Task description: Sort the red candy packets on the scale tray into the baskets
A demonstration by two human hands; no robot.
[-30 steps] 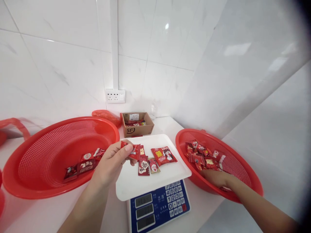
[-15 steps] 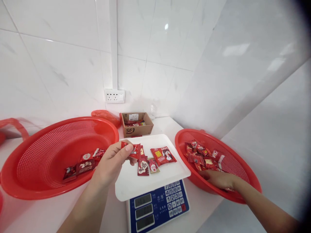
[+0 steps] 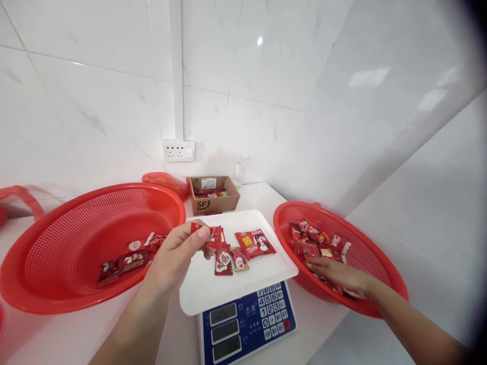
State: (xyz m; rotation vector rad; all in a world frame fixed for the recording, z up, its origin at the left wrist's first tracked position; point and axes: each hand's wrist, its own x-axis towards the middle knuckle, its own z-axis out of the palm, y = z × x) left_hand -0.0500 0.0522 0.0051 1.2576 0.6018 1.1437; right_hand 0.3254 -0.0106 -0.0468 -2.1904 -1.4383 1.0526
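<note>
My left hand [image 3: 181,248], closed with thumb over fingers, pinches a small red snack packet [image 3: 211,235] above the white weighing tray [image 3: 213,294]. Under and beside it on the tray lie a dark red packet [image 3: 223,262], a small red-and-tan packet [image 3: 239,259] and a larger red packet with a cartoon figure [image 3: 255,243]. My right hand [image 3: 342,276] reaches into the right red basket [image 3: 391,268]. Its fingers are stretched out flat over the red snack packets [image 3: 323,243] there, and the undersides of the fingers are hidden.
The tray tops a blue electronic scale [image 3: 247,324] with keypad and displays. Left stands another red basket [image 3: 68,228] holding several packets. Behind the tray are a cardboard box [image 3: 215,204] of packets and a red plastic bag [image 3: 167,183]. A tiled wall [image 3: 95,116] closes off the back.
My right hand has lifted slightly among the packets in the right basket, its fingers now more visible. My left hand keeps its packet over the tray, almost still.
</note>
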